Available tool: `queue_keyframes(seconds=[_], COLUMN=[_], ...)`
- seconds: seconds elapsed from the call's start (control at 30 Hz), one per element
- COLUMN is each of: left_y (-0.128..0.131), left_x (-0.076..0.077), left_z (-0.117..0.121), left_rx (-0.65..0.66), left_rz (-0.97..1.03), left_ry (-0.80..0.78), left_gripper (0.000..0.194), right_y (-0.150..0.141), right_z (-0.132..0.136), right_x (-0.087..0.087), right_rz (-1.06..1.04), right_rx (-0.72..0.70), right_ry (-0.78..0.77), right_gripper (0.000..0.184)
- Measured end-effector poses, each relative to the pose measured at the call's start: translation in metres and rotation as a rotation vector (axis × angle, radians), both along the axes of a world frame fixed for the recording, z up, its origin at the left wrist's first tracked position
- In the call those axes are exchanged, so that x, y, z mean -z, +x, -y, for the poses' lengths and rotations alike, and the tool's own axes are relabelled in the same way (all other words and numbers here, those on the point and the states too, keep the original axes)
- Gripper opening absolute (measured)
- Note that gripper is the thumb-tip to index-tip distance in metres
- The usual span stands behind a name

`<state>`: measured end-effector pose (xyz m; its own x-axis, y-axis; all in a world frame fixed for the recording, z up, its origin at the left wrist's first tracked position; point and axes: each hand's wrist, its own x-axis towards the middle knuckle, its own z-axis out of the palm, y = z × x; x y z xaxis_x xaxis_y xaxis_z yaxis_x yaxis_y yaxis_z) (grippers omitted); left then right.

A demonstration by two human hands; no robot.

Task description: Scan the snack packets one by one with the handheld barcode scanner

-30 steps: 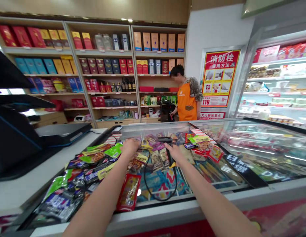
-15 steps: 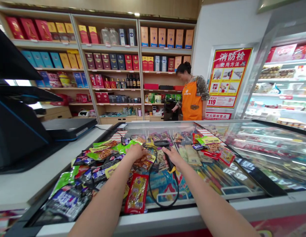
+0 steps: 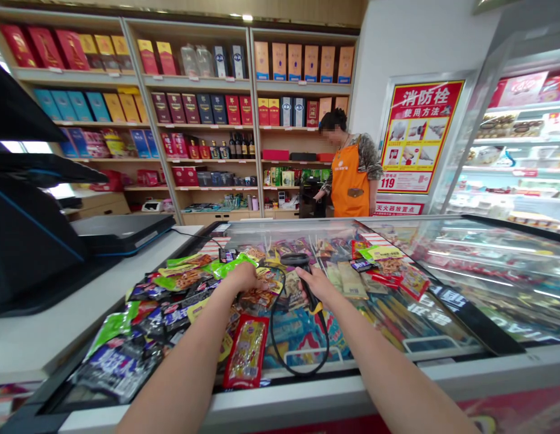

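My right hand [image 3: 313, 284] is wrapped round the handle of a black and yellow barcode scanner [image 3: 312, 299]. The scanner's head points away over the glass, and its black cable loops down towards me. To the left, my left hand [image 3: 243, 277] is closed at the edge of a bright green snack packet [image 3: 237, 263]; its fingertips are partly hidden. Around and below it lies a heap of snack packets [image 3: 180, 310], mostly black, green and yellow. A red-edged snack packet [image 3: 247, 352] lies near the front edge, between my forearms.
The packets lie on a glass-topped freezer [image 3: 302, 381]. A smaller group of packets [image 3: 390, 268] is on the right. A dark checkout machine [image 3: 31, 241] stands on the left counter. Behind the freezer, a person in an orange apron [image 3: 349, 181] stands beside shelves of boxed goods.
My left hand has shifted slightly left over the heap. My right hand still holds the scanner in nearly the same spot. The view has turned a little.
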<state>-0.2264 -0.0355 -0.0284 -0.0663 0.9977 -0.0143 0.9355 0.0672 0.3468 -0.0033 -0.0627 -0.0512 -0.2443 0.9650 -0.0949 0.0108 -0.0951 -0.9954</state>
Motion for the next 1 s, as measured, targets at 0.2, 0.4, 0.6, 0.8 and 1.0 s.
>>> queue_keyframes(seconds=[0.2, 0.4, 0.6, 0.8, 1.0], left_y=[0.009, 0.004, 0.014, 0.017, 0.009], left_x=[-0.005, -0.006, 0.000, 0.015, 0.027], left_z=[0.006, 0.004, 0.003, -0.008, -0.025], left_rx=[0.188, 0.013, -0.021, -0.058, -0.157], left_rz=[0.136, -0.084, -0.119, 0.220, 0.798], left_ry=[-0.049, -0.034, -0.033, 0.046, 0.267], left_gripper=[0.030, 0.043, 0.040, 0.033, 0.033], right_y=[0.000, 0.000, -0.002, -0.003, -0.002], right_z=[0.001, -0.001, -0.003, -0.003, -0.003], right_x=[-0.001, 0.000, 0.004, 0.006, 0.005], right_rz=[-0.007, 0.007, 0.027, 0.040, -0.037], right_rx=[-0.010, -0.005, -0.023, -0.023, -0.014], right_ry=[0.009, 0.008, 0.028, 0.019, 0.015], right_gripper=[0.027, 0.027, 0.027, 0.030, 0.033])
